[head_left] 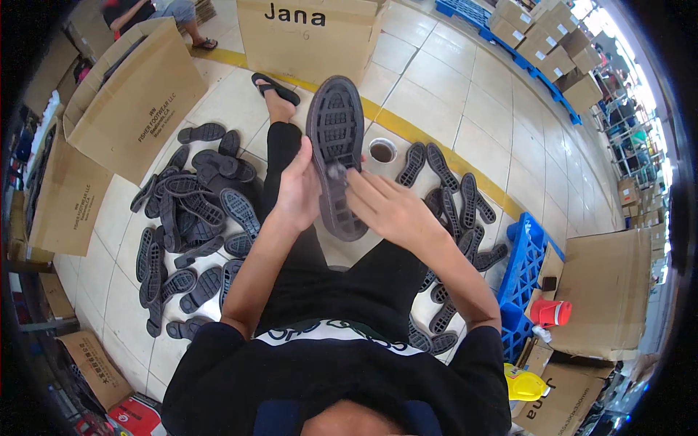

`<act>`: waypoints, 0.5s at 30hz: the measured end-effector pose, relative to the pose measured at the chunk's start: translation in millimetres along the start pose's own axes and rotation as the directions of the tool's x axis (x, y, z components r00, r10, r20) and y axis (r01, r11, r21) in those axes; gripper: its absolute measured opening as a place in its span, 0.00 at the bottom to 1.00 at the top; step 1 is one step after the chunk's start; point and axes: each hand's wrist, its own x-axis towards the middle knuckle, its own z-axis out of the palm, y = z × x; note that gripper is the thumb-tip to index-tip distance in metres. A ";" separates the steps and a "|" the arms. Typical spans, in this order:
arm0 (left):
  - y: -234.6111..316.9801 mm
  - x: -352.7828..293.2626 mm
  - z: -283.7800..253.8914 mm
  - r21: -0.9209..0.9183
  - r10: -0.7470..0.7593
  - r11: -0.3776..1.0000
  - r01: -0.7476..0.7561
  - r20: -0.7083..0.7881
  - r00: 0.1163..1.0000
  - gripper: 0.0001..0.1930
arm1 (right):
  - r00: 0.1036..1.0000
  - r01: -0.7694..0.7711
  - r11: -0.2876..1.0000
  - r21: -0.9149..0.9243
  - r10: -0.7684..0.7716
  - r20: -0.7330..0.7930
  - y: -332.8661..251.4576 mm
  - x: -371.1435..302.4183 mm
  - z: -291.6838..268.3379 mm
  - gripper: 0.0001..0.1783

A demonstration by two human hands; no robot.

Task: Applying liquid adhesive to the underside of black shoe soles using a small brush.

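A dark grey shoe sole is held up in front of me, its open grid of ribs facing me and its long side nearly upright. My left hand grips its left edge, thumb along the rim and the other fingers hidden behind. Closed fingers of my right hand press against the lower middle of the sole. At their tips shows a small whitish wad, blurred, its material unclear. Beyond the sole, to its right, a white cup of dark liquid stands on the floor.
Many loose soles lie heaped on the tiles to my left; another scattered group lies to my right. Cardboard boxes stand far left and ahead. A blue pallet, red jug and yellow bottle are at right.
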 end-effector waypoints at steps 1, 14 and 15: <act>4.6 0.5 -2.1 0.011 -0.023 1.000 0.022 0.086 0.996 0.35 | 1.000 0.006 1.000 0.003 -0.006 0.004 -4.0 -5.6 -0.2 0.15; 1.1 0.8 -1.8 -0.013 0.005 1.000 -0.006 -0.067 0.998 0.35 | 0.991 -0.125 0.987 0.104 0.129 -0.029 16.7 2.4 9.2 0.15; 2.9 -0.1 -2.6 -0.016 -0.016 1.000 0.016 -0.014 1.000 0.34 | 0.991 -0.127 0.986 0.105 0.131 -0.031 11.6 -1.1 8.6 0.15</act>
